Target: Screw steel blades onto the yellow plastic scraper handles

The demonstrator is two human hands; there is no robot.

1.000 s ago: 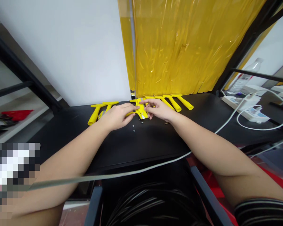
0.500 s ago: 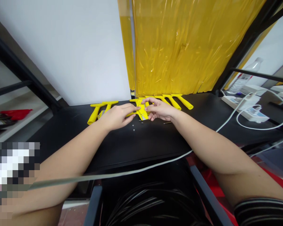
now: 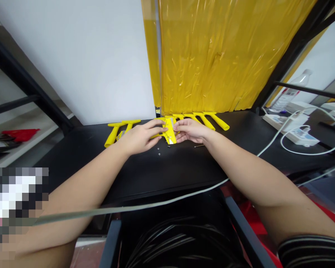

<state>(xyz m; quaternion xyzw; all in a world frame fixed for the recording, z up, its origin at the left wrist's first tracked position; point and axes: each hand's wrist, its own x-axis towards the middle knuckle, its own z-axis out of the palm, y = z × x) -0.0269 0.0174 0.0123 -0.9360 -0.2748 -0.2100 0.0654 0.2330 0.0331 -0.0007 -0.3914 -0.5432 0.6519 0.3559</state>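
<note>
Before me on the black tabletop is a yellow plastic tool (image 3: 170,131) with a T-shaped end and a bright metal piece at its near edge. My left hand (image 3: 139,138) grips it from the left, fingers curled round its handle and fingertips on its face. On its right edge, the thumb and fingers of my right hand (image 3: 192,130) are closed in a pinch. Whether a small part is between those fingertips is hidden. Small metal nuts (image 3: 159,151) lie just below the tool, with a small dark screw (image 3: 169,146) beside them.
More yellow handled tools lie at the left (image 3: 111,137) and right (image 3: 220,122) along the back. A thin metal rod (image 3: 198,145) rests near my right wrist. White power strips (image 3: 298,134) and a bottle (image 3: 292,89) stand at right. A pale cable (image 3: 162,203) crosses in front.
My right hand's fingers have come down from above the yellow tool and closed at its right edge. The tool's face shows more now. My left hand has barely moved.
</note>
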